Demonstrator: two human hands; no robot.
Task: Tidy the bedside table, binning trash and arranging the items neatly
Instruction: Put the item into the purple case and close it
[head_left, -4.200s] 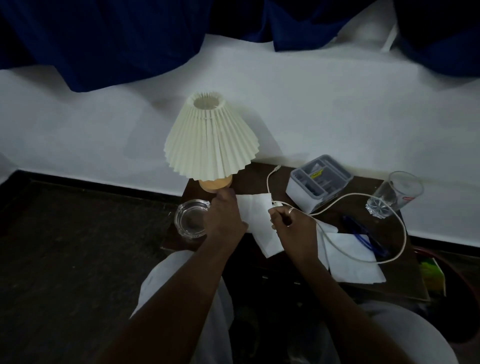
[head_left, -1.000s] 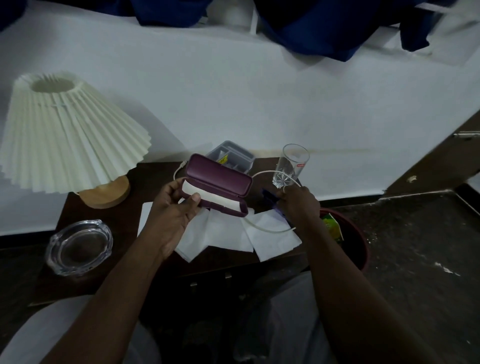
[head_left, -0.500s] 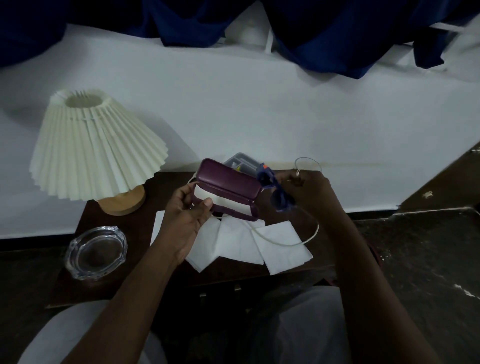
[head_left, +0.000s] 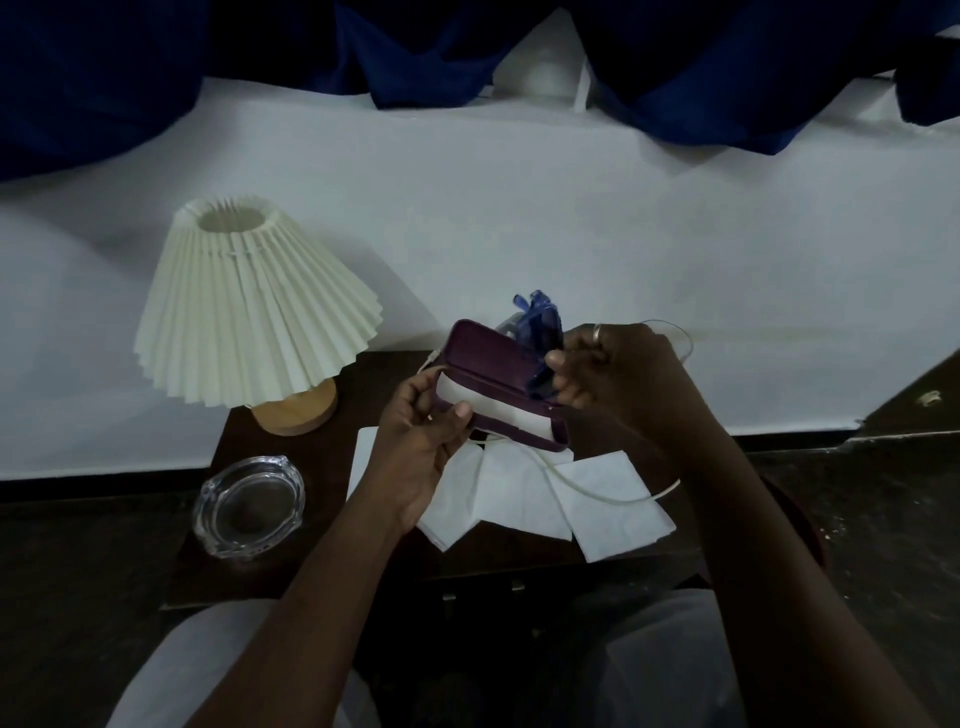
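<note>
While the left hand grips the open maroon case above the table, the right hand pinches translucent blue glasses at its right end. On the table: pleated lamp, glass ashtray, white tissues, cable.

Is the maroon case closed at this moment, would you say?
No, the maroon case is open in the left hand, its pale lining showing.

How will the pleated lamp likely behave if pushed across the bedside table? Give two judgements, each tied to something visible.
The lamp probably tips easily: its wide shade overhangs a small round wooden base. The shade looks thin and pleated, so it likely dents if gripped.
</note>
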